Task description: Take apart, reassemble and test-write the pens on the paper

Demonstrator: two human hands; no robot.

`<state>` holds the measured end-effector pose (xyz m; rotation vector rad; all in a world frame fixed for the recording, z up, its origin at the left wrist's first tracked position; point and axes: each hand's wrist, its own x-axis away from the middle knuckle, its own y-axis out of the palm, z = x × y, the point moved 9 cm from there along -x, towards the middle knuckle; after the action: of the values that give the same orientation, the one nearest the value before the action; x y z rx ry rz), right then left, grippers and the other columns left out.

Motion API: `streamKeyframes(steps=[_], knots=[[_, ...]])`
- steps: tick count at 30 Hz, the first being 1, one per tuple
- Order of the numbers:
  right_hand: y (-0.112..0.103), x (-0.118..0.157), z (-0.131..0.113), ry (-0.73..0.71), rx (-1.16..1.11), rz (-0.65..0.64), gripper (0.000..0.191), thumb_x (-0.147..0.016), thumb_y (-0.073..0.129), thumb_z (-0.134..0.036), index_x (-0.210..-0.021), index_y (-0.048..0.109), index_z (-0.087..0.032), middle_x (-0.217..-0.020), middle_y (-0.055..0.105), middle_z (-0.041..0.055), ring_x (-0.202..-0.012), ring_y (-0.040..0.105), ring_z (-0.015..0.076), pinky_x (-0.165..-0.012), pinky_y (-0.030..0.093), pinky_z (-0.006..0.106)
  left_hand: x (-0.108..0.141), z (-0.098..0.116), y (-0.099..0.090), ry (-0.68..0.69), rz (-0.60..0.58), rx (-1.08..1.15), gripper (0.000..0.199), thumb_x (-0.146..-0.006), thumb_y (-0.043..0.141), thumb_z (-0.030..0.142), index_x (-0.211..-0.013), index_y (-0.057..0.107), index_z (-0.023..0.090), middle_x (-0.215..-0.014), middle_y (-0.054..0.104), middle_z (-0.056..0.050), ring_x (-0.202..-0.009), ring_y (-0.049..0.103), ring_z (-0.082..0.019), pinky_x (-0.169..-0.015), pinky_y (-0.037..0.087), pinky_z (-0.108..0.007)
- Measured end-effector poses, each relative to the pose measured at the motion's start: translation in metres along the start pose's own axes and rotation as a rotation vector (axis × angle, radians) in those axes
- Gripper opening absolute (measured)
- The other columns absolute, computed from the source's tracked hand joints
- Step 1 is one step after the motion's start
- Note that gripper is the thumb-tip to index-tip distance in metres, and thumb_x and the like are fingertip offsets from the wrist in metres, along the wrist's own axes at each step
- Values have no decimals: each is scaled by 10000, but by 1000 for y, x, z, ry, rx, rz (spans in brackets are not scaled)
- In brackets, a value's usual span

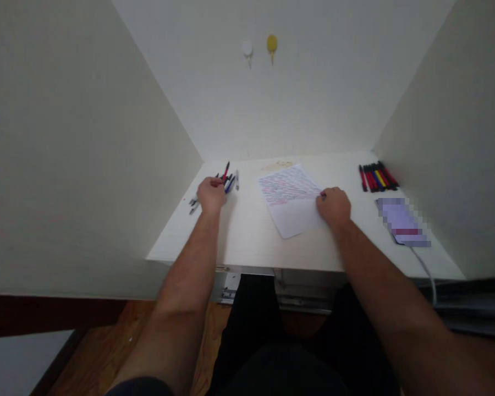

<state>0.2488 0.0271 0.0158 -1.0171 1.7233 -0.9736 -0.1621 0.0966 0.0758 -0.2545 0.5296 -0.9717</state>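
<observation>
My left hand (212,193) is at the left of the white desk, its fingers closed on a red pen (225,171) with a black end that points up and away. Under and around that hand lies a loose pile of pens (230,183), partly hidden by it. My right hand (334,205) rests at the right edge of a sheet of paper (299,217), fingers closed. A small dark end of a pen (323,194) shows at its fingertips; the rest is hidden. Rows of short red and bluish strokes cover the paper's upper half.
A row of pens (377,177), mostly red and black with a yellow and a blue one, lies at the back right. Nearer sits a phone (402,221) with a white cable (424,267). Walls enclose the desk (247,247); two hooks hang on the back wall.
</observation>
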Motion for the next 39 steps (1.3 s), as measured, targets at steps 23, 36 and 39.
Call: streamKeyframes(steps=[23,36,39], knots=[[-21,-38,-22,149,-333,6,219,-839,583,-331,-874,715,-159,-955,722,108,-842,637,208,-719,459,299,113,54,148,-89,-809,730,444,-578,604,77,-1013,668,144,-891,686,-38,-667,585,-104,-547,447,-211],[5,-36,-34,317,-1515,-65,275,-703,775,-400,-749,625,-174,-693,647,6,-519,538,69,-426,409,177,130,69,152,270,-817,420,320,-622,691,95,-927,736,179,-766,697,-14,-629,580,-112,-581,450,-221],[2,-35,-36,298,-1531,-78,213,-728,753,-344,-747,633,-169,-683,649,7,-515,530,63,-455,428,176,132,64,157,169,-870,429,178,-668,723,185,-845,728,167,-689,689,-16,-602,593,-121,-555,456,-226]])
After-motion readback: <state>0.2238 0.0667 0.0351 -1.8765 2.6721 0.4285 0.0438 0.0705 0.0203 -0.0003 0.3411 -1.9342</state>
